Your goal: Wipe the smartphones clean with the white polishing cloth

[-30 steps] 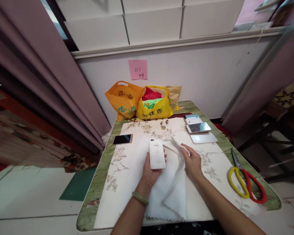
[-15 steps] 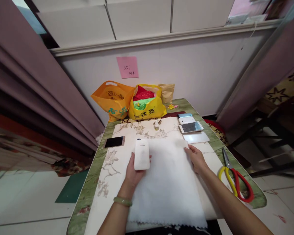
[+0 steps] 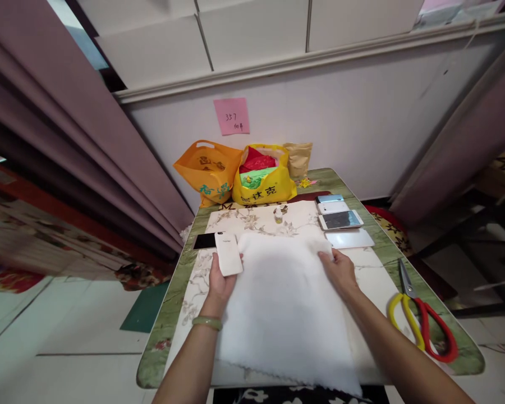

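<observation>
My left hand point(image 3: 223, 282) holds a white phone point(image 3: 229, 254), back side up, at the left edge of a white cloth point(image 3: 286, 303). The phone's top partly covers a dark-screened phone point(image 3: 203, 241) lying on the table. Pinched at the cloth's upper right corner is my right hand point(image 3: 339, 271). The cloth spreads between both hands, its zigzag lower edge near my lap. Right of it lie a white phone point(image 3: 349, 239), a phone with a dark screen point(image 3: 340, 220) and more phones behind. Large scissors point(image 3: 421, 314) with yellow and red handles rest at the right.
An orange bag point(image 3: 210, 168) and a filled yellow bag point(image 3: 265, 182) stand at the table's back, beside a brown packet point(image 3: 298, 158). A small bottle point(image 3: 278, 215) is on the floral mat. The green table edge point(image 3: 155, 336) runs along the left.
My left hand has moved left and slightly away with the white phone, which now overlaps the dark-screened phone. My right hand still grips the cloth's corner. The view has shifted a little.
</observation>
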Tool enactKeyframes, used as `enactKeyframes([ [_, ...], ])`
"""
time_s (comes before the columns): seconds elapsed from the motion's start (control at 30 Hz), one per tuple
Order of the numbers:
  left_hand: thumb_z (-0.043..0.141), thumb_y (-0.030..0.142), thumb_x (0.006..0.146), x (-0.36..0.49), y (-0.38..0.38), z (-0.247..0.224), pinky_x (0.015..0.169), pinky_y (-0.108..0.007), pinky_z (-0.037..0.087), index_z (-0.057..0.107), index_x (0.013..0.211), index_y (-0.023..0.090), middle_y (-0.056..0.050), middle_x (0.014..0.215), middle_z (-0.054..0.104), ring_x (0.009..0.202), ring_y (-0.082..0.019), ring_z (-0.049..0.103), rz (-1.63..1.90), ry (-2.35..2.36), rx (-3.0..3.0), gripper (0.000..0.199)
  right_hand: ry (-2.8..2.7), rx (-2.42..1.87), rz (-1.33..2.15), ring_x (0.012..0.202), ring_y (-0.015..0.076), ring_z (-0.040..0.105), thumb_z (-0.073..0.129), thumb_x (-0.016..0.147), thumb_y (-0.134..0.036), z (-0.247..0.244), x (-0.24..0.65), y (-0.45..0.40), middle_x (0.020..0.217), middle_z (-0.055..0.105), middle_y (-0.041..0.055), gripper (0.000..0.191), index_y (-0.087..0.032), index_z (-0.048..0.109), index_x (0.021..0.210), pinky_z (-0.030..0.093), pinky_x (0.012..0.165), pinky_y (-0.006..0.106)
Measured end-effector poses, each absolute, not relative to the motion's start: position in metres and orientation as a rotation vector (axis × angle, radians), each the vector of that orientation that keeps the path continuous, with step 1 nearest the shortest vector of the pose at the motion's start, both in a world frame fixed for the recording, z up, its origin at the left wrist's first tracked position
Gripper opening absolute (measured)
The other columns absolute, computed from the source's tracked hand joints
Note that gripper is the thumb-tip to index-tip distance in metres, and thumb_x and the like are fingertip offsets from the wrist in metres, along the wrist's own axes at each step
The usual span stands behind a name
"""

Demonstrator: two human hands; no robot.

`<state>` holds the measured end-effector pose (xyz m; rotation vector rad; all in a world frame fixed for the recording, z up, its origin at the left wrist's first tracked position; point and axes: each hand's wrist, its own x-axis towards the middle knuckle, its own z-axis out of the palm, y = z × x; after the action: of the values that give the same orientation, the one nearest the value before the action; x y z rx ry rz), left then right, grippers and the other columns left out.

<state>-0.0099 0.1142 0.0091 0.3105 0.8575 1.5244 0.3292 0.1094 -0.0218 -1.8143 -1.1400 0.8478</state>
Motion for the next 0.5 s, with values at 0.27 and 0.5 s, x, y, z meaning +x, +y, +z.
enactKeyframes([
  [0.27, 0.041, 0.05, 0.092, 0.012, 0.137, 0.028, 0.067, -0.034, 0.055, 0.058, 0.125, 0.021, -0.008, 0.102, 0.072, 0.076, -0.02, 0.069, 1.53, 0.877, 0.321, 0.047, -1.077, -1.743, 0.888, 0.062, 0.02, 0.061, 0.058, 0.071, -0.056, -0.026, 0.325, 0.107, 0.076, 0.072, 0.0053, 0.05, -0.014, 0.071, 0.097, 0.047, 0.058, 0.027],
  [0.5, 0.052, 0.044, 0.089, 0.076, 0.085, 0.0, 0.079, -0.044, 0.052, 0.059, 0.123, 0.019, -0.01, 0.107, 0.071, 0.095, -0.031, 0.067, 1.222, 0.587, 0.111, 0.042, -0.992, -1.805, 0.776, 0.063, 0.0172, 0.055, 0.066, 0.065, -0.06, -0.023, 0.327, 0.113, 0.075, 0.066, 0.0032, 0.058, -0.012, 0.07, 0.098, 0.045, 0.062, 0.027],
])
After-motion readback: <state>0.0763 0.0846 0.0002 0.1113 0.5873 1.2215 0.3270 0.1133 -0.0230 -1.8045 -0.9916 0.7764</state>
